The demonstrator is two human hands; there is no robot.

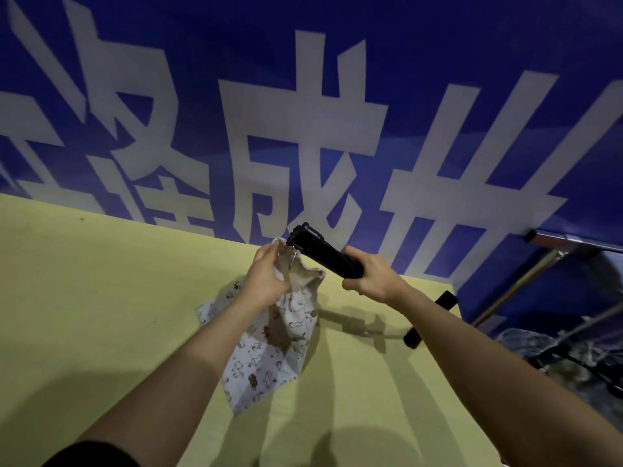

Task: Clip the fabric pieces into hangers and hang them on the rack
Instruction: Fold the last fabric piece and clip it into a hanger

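A white fabric piece printed with small brown bears hangs from my left hand, which grips its bunched top edge above the yellow table. My right hand grips the near end of a black clip hanger held slantwise. The hanger's far end, with a small metal clip, sits right at the fabric's top corner by my left fingers. The cloth's lower part trails on the table.
Another black hanger lies at the table's right edge. A metal rack with slanting bars stands to the right, with a heap of pale fabric below it. A blue banner with white characters covers the wall behind.
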